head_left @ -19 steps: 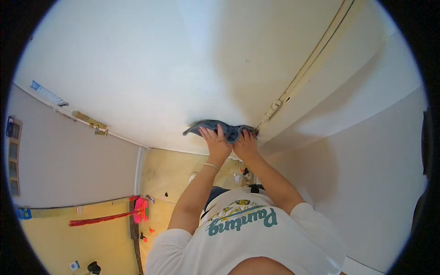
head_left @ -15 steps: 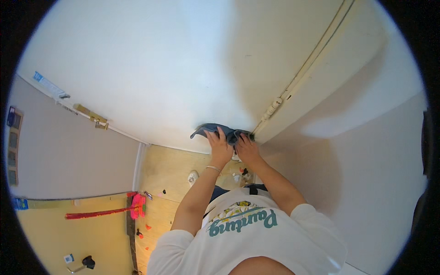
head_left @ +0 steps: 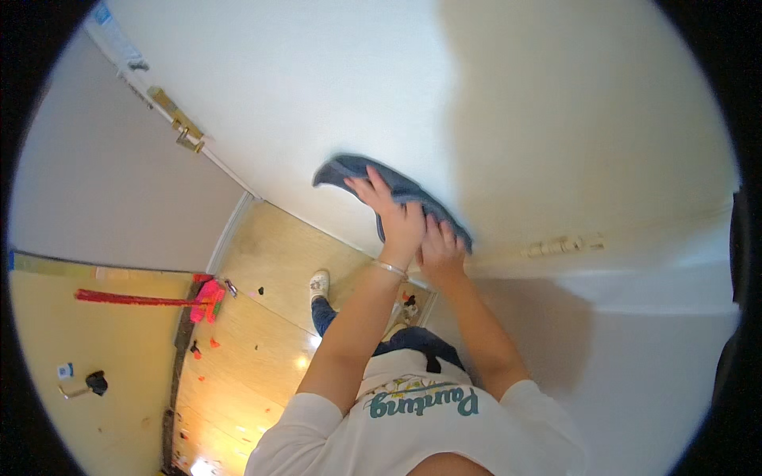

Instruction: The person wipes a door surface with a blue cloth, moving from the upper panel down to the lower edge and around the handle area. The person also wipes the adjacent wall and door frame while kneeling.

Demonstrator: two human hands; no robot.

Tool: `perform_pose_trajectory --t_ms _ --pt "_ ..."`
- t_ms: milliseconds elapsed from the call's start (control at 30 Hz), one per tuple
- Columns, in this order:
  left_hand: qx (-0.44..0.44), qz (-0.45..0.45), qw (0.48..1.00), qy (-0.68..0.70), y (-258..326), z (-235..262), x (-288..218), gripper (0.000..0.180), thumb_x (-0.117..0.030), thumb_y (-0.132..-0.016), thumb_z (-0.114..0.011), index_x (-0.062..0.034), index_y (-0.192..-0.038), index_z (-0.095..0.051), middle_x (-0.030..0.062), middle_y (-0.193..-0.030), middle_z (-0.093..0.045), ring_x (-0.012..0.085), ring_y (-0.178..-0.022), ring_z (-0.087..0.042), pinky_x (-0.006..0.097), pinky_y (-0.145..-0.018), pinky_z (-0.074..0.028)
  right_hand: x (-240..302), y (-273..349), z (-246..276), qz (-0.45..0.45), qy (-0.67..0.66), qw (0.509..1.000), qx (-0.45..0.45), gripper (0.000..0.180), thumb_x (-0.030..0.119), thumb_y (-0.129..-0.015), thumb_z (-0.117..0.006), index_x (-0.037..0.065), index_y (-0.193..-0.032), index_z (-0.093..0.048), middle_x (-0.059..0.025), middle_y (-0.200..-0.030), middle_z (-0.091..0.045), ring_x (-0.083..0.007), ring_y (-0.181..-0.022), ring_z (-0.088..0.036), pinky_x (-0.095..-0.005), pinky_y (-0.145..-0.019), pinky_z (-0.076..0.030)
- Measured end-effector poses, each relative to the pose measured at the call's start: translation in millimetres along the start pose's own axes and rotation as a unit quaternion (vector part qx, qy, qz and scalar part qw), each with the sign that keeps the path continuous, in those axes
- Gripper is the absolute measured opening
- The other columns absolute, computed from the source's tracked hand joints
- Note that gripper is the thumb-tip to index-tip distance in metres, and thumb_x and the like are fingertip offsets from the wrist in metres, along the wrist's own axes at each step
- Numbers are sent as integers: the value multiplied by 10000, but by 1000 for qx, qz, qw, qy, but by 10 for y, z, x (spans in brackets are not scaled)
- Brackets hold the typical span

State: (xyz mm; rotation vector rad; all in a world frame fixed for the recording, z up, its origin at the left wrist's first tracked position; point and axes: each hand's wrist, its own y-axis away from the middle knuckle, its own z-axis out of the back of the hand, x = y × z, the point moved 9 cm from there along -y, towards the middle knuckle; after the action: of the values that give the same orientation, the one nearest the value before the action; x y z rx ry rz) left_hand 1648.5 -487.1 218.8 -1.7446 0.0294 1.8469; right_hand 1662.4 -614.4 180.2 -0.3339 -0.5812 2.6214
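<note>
A dark blue-grey cloth (head_left: pixel 340 168) is spread slantwise against the white door (head_left: pixel 286 103), its near edge hanging a little loose. My left hand (head_left: pixel 393 214) holds the middle of the cloth to the surface, some fingers extended over it. Close beside it, my right hand (head_left: pixel 443 250) grips the lower right end, fingers bent over the fabric. The two hands touch or nearly touch. Part of the cloth is hidden beneath them, and its far edge is slightly blurred.
Brass latch hardware (head_left: pixel 178 119) sits on the door's left edge; a pale hinge (head_left: pixel 563 246) lies right of my hands. A pink duster with a red handle (head_left: pixel 139 298) stands at the left. Small red and black scraps dot the wooden floor (head_left: pixel 246 333).
Both hands and the cloth have moved up the door, away from the hinge-side corner. The cloth is stretched out more and tilted. My view has turned, and one foot shows further out.
</note>
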Motion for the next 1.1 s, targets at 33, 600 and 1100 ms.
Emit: perform_pose_trajectory --t_ms 33,600,1100 --pt "-16 32 999 31 69 -6 245 801 -32 -718 -436 76 -1418 -62 370 -1441 112 487 -1351 142 531 -1087 36 70 64 -77 29 -37 999 10 390 226 -787 -585 51 -1135 -586 -112 -1297 -486 -327 -1154 -434 -528 -911 -348" --pt "-56 -72 996 19 -660 515 7 849 -172 -683 -622 -119 -1438 -236 333 -1473 38 540 -1339 100 657 -1018 15 267 -698 301 -66 -318 946 -12 512 40 -808 -487 -120 -1279 -363 -252 -1081 -597 -377 -929 -618 -408 -791 -489" --pt "-146 316 920 181 -22 466 2762 575 -143 -967 -365 36 -1435 -84 205 -1517 -53 345 -1396 -77 391 -1128 -57 939 -706 -1181 -69 -304 933 180 611 111 -797 -552 -31 -1352 -339 -232 -1106 -593 -367 -937 -612 -415 -791 -493"
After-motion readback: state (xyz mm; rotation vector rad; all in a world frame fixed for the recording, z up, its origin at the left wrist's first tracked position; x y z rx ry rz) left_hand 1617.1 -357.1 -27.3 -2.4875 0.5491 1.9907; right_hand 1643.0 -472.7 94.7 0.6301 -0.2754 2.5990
